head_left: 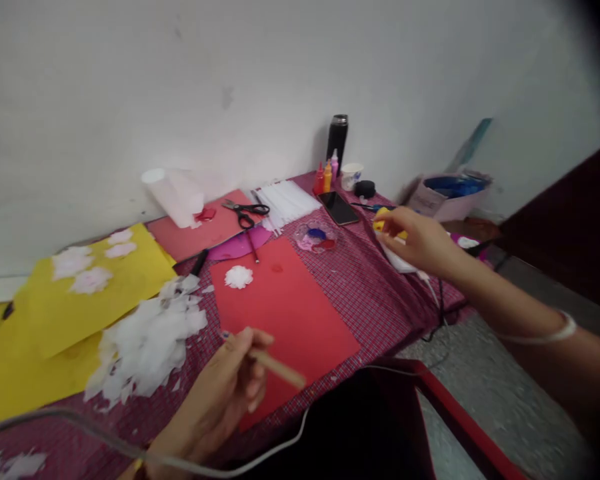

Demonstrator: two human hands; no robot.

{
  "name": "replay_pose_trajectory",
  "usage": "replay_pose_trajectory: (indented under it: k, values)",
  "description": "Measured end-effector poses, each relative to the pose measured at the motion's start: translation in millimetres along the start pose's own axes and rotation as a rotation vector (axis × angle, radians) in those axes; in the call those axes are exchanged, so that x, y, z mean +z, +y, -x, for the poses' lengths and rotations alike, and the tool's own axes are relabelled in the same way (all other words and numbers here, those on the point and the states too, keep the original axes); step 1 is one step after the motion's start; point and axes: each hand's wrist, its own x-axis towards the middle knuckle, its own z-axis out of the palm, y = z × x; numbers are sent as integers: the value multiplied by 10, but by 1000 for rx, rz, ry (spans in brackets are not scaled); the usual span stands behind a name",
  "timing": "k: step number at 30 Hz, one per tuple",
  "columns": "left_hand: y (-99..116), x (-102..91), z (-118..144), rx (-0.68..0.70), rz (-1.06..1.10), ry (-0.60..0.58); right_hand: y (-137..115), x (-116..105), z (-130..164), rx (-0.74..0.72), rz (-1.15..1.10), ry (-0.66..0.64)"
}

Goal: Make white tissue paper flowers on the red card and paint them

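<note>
Head view: left hand pinching brush, right hand clutching yellow tool, risking snagging trailing cord off bench.

The left hand sits low and near the body, fingers curled closed in a pinch with the thumb on top, wrist bent inward. The right arm stretches far forward and across, forearm bare with a bangle at the wrist, and the right hand is curled shut, knuckles up.
</note>
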Motion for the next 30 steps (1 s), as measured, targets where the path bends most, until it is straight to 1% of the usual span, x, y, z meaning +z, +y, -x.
replay_pose_trajectory:
  k: [1, 2, 3, 4, 5, 6, 7, 8, 9, 10, 12, 13, 14, 15, 16, 17, 19, 20, 21, 22, 23, 26, 28, 30]
  values:
    - [6, 113, 2, 13, 82, -31, -250, 38, 61, -101, -114, -15]
    - [18, 224, -7, 29, 151, -79, -494, 91, 126, -219, -230, -71]
    - [32, 326, -28, 39, 208, -130, -717, 154, 190, -343, -343, -153]
    - [44, 412, -60, 67, 253, -190, -909, 224, 248, -466, -445, -215]
    - [50, 478, -97, 84, 283, -242, -1063, 295, 292, -589, -532, -266]
    - [48, 522, -133, 105, 303, -275, -1179, 364, 318, -672, -609, -293]
    - [35, 545, -163, 134, 324, -295, -1260, 428, 324, -733, -688, -275]
    - [12, 546, -181, 161, 328, -301, -1313, 481, 308, -762, -752, -253]
    - [-17, 526, -185, 187, 315, -294, -1344, 522, 274, -753, -800, -218]
    - [-48, 487, -173, 197, 278, -281, -1362, 551, 225, -712, -832, -184]
    - [-83, 354, -108, 156, 92, -248, -1381, 587, 94, -564, -872, -154]
    - [-71, 260, -64, 121, -52, -221, -1388, 606, 18, -471, -897, -154]
    - [-30, 151, -20, 93, -244, -185, -1396, 634, -59, -377, -939, -159]
    - [43, 28, 17, 115, -465, -112, -1402, 677, -137, -291, -998, -176]
    - [149, -107, 39, 198, -684, -5, -1406, 735, -210, -212, -1068, -202]
    - [281, -250, 40, 312, -907, 109, -1405, 808, -276, -139, -1142, -226]
    - [593, -545, -36, 517, -1309, 292, -1384, 974, -377, -17, -1276, -269]
    - [750, -689, -113, 597, -1450, 388, -1364, 1055, -408, 29, -1328, -286]
    - [894, -826, -212, 623, -1563, 455, -1341, 1127, -425, 65, -1363, -301]
    - [1018, -953, -328, 625, -1653, 508, -1315, 1185, -432, 91, -1384, -315]
    - [1118, -1068, -454, 610, -1732, 526, -1290, 1228, -430, 107, -1393, -330]
    - [1276, -1326, -819, 514, -1855, 555, -1228, 1279, -400, 112, -1381, -367]
    - [1313, -1421, -985, 425, -1870, 522, -1206, 1273, -382, 106, -1374, -374]
    - [1341, -1446, -1045, 391, -1844, 479, -1193, 1253, -375, 102, -1373, -380]
